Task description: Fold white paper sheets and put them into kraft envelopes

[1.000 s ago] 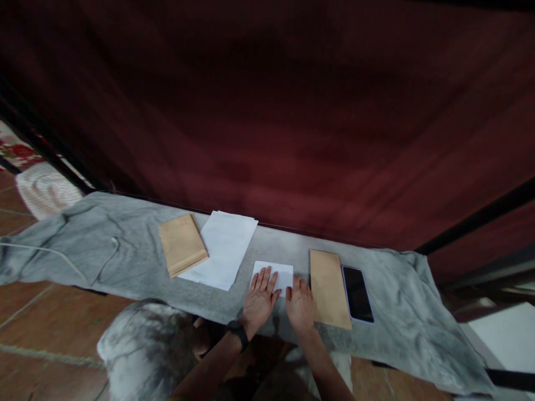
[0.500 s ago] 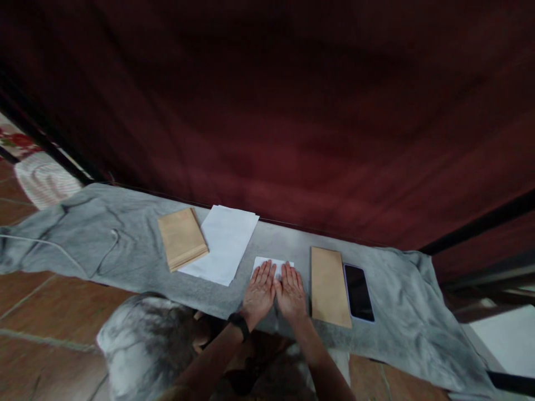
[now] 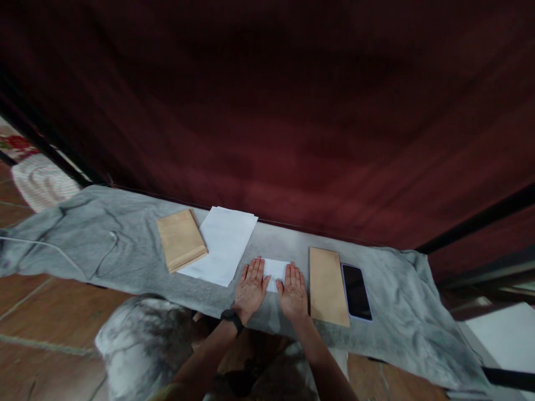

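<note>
A small white sheet of paper [image 3: 276, 273], apparently folded, lies flat on the grey cloth in front of me. My left hand [image 3: 251, 287] rests palm down over its left edge, fingers stretched forward; a dark band circles that wrist. Over the right edge lies my right hand [image 3: 292, 292], also flat with fingers extended. Between the two hands the middle of the paper shows. Just right of my right hand is a brown paper envelope [image 3: 329, 287].
The grey cloth [image 3: 134, 262] covers a long narrow surface beside a dark red curtain [image 3: 267, 139]. Larger white sheets [image 3: 229, 239] and a stack of brown envelopes [image 3: 181, 239] lie to the left. A phone [image 3: 356, 292] sits at the right; a white cable [image 3: 54, 245] crosses the far left.
My hands have slid apart from near the paper's middle to its two side edges, the left one farther. More of the white paper is now uncovered.
</note>
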A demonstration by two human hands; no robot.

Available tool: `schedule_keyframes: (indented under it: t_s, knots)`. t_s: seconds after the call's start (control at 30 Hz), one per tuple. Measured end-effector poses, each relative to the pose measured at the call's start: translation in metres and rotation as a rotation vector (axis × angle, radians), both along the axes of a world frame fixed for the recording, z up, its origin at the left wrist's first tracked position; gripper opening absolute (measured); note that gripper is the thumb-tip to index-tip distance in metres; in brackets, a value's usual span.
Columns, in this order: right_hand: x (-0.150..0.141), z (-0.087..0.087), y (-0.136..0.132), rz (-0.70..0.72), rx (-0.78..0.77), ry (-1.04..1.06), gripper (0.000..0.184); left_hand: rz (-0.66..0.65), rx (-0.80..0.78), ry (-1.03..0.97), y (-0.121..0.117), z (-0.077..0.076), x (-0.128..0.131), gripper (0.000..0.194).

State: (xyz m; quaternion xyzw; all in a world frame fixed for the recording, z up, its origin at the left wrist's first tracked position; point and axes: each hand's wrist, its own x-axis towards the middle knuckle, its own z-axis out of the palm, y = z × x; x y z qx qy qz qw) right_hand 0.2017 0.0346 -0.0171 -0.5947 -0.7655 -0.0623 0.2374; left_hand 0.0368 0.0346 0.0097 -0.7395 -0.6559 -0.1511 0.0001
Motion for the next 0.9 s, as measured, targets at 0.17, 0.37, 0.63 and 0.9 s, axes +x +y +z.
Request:
schedule_keyframes:
  t_s: [0.17, 0.37, 0.63, 0.9]
  knots:
    - [-0.001, -0.002, 0.001, -0.016, -0.014, 0.002, 0.061, 0.043, 0.013, 0.007, 0.003, -0.003, -0.003, 0.06]
    - [-0.003, 0.009, -0.001, -0.016, -0.038, 0.04, 0.061, 0.019, 0.043, 0.026, -0.005, 0.003, 0.005, 0.06]
    - [-0.005, 0.006, -0.035, 0.032, 0.027, 0.08, 0.062, -0.142, 0.034, 0.029, -0.021, 0.004, 0.004, 0.054]
    - [-0.004, 0.006, -0.038, 0.016, 0.016, 0.072, 0.065, -0.281, -0.021, 0.089, -0.017, -0.004, -0.018, 0.049]
